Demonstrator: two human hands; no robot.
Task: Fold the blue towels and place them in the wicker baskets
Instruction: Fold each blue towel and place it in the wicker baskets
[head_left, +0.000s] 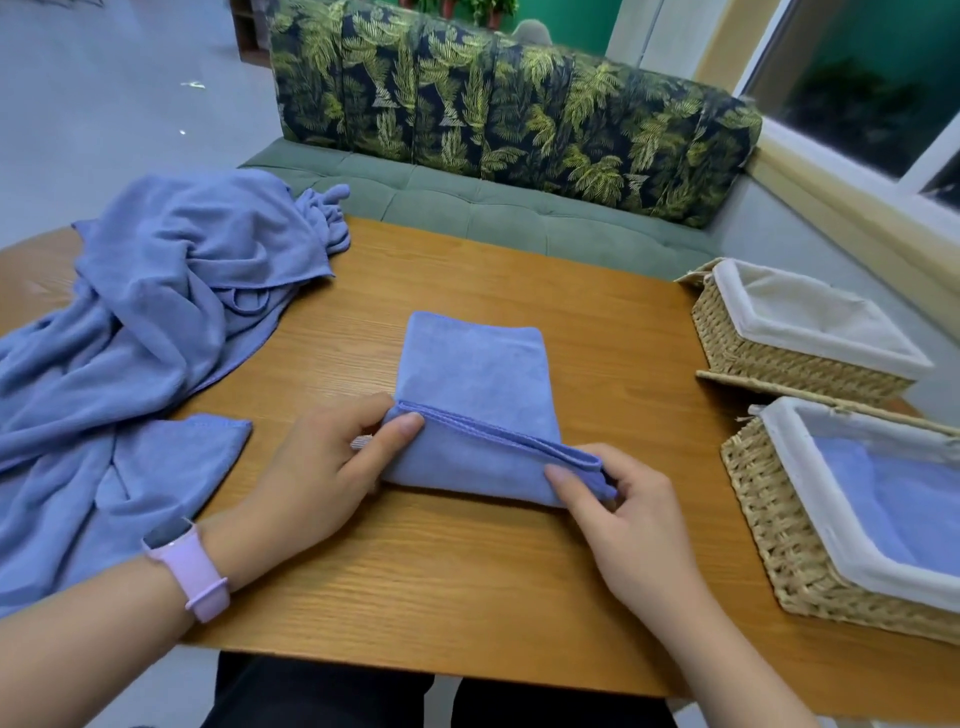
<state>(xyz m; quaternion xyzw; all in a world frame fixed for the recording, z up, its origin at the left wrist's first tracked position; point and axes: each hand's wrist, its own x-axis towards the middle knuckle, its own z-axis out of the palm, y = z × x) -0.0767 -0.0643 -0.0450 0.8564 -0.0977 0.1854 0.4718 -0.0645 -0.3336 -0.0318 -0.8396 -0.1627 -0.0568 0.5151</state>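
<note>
two wicker baskets (795, 358) on wooden table (441, 561), leaf-print bench (509, 114) behind, window (872, 78)

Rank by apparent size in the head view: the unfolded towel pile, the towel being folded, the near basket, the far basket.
1. Unfolded towel pile.
2. Near basket, though cropped and closer to the camera.
3. Far basket and towel being folded look alike; not ranked.

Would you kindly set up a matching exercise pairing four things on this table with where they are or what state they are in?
Things:
1. folded towel
2. far basket
3. near basket
4. towel pile

States:
A. unfolded heap at the table's left
B. lined, nothing visible inside
C. pinched by both hands at its near fold
D. blue towel already inside

Pairs: 1-C, 2-B, 3-D, 4-A
</note>
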